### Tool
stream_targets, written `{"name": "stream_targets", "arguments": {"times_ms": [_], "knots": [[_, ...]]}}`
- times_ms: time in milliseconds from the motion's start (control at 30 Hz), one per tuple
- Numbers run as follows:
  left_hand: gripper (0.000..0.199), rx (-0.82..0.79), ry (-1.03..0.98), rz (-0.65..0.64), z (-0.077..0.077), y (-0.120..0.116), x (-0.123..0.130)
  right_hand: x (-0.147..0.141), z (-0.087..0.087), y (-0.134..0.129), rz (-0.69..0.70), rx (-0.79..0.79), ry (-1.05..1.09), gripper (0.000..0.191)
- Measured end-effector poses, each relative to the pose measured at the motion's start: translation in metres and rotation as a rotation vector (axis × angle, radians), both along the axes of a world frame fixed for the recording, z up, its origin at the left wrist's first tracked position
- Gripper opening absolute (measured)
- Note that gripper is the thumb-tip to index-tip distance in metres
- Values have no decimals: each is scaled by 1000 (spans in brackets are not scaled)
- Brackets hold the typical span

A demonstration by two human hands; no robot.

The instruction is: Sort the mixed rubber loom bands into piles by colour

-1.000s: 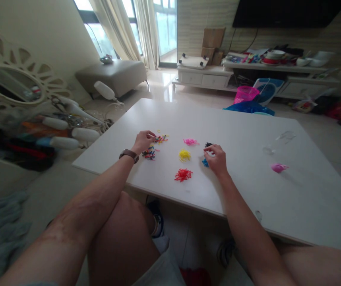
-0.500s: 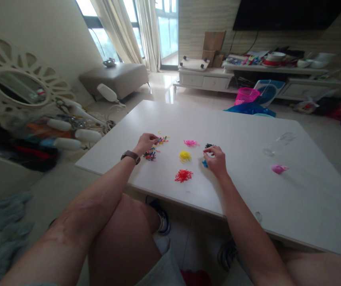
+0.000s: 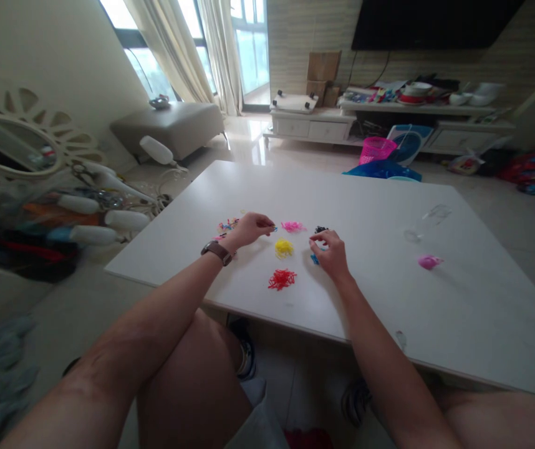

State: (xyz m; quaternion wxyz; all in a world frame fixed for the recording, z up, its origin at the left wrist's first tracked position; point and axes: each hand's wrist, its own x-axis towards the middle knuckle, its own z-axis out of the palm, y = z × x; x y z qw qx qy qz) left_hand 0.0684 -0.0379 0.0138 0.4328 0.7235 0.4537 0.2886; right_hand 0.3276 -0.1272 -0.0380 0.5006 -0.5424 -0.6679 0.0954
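My left hand [image 3: 252, 228], with a watch on its wrist, is closed in a pinch above the white table [image 3: 370, 293]. Small dark and blue strips, like rubber bands, show at its fingertips. A mixed-colour pile [image 3: 227, 225] lies behind and left of that hand, partly covered by it. My right hand [image 3: 334, 254] has thumb and forefinger drawn together over a blue pile [image 3: 315, 258]; whatever they hold is too small to see. Just beyond it sits a black pile [image 3: 320, 229]. Between the hands are pink [image 3: 292, 227], yellow [image 3: 284, 249] and red [image 3: 282, 279] piles of such strips.
On the table's right side lie a pink object [image 3: 430, 262] and clear plastic pieces [image 3: 436, 214]. Another clear piece [image 3: 401, 340] is by the front edge. A lamp with several white shades [image 3: 156, 150] stands off the left side. A pink basket [image 3: 376, 149] is beyond the far edge.
My left hand has moved right from the mixed pile toward the pink and yellow piles, carrying small strips. My right hand stays by the blue pile. The view has shifted slightly.
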Motion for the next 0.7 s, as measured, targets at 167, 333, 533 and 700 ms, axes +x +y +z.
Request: {"name": "stream_targets", "arguments": {"times_ms": [167,333,533,700], "knots": [[10,-73,-93,-184,7,-19,32,-8,7,-7,83,30,-5,11],[11,-69,-72,-248,15,-32,45,-13,10,-10,178,16,-20,15],[10,-50,-54,-269,11,-31,46,-15,9,-10,193,35,-4,13],[12,-26,-70,-297,8,-29,44,-18,10,-11,183,21,47,11]]}}
